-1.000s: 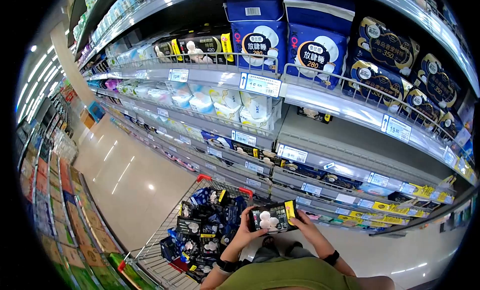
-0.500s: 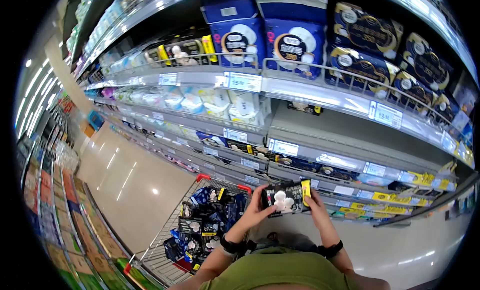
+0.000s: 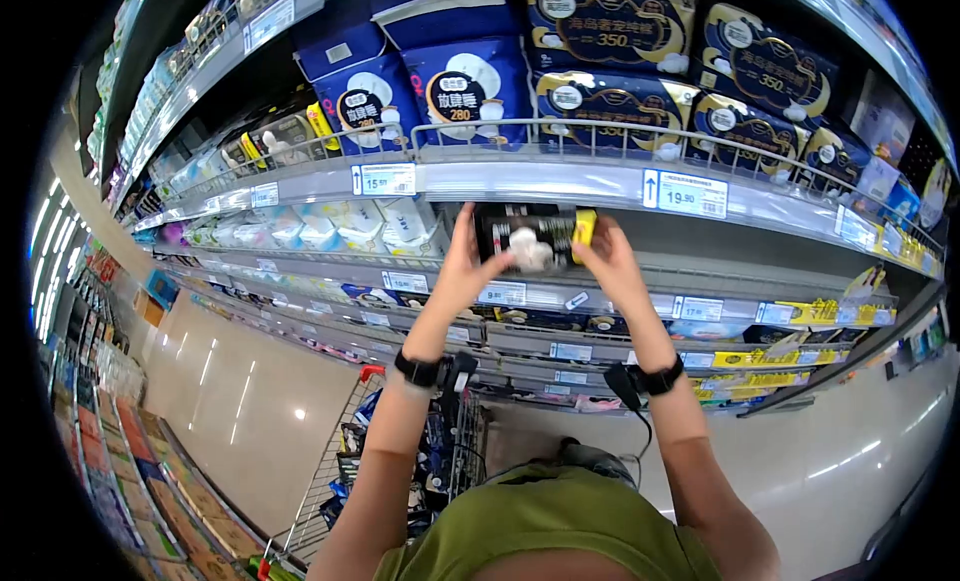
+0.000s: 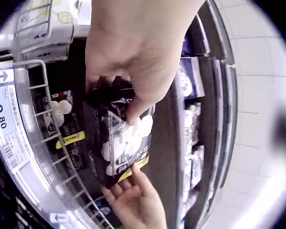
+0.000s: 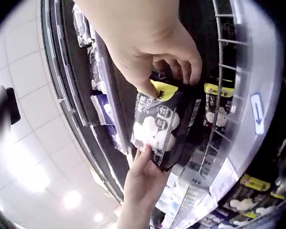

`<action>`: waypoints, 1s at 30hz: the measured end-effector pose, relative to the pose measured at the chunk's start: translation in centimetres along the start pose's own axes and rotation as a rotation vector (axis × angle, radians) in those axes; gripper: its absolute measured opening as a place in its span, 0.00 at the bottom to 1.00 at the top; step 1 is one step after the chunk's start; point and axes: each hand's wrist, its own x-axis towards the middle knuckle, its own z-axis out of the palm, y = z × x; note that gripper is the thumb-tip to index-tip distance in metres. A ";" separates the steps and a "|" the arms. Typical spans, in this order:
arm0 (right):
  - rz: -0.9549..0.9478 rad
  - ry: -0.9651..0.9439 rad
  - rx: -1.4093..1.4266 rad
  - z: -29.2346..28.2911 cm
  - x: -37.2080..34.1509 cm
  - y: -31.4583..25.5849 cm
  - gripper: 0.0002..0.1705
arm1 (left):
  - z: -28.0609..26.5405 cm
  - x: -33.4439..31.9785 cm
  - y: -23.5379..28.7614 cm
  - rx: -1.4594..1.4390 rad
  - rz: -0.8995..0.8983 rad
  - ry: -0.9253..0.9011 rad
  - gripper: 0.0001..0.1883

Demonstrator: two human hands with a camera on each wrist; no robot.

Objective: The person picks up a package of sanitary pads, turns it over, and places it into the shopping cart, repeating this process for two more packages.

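Note:
Both hands hold a black pack of sanitary pads (image 3: 530,243) with a white cotton picture and a yellow end strip. It is up in front of the shelf just below the blue packs. My left hand (image 3: 462,269) grips its plain end, thumb over the front. My right hand (image 3: 612,269) pinches the yellow end, thumb on the front and fingers behind. In the left wrist view, a similar black pack (image 4: 62,114) lies behind the wire rail, beside the held pack. The right wrist view shows the held pack (image 5: 157,129) between the two hands.
Wire rails (image 3: 600,131) and price labels (image 3: 686,193) line the shelf fronts. Blue packs (image 3: 465,96) and dark 350 packs (image 3: 610,26) fill the shelf above. White packs (image 3: 400,226) sit to the left. A shopping cart (image 3: 345,431) full of packs stands at lower left.
Both arms have reached up and forward, carrying the pack from beside the cart to the shelf front. The head view has turned right, so the shelf has shifted left.

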 end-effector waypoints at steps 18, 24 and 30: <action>0.354 -0.062 -1.059 2.2 4.6 3.0 0.23 | 0.5 4.9 -9.5 0.593 -0.123 0.273 0.24; 0.373 -0.104 -1.086 2.2 5.7 4.4 0.26 | 0.3 5.3 -10.2 0.680 -0.199 0.268 0.24; 0.386 -0.131 -1.115 2.3 6.5 5.4 0.32 | 0.6 5.1 -9.4 0.702 -0.142 0.297 0.27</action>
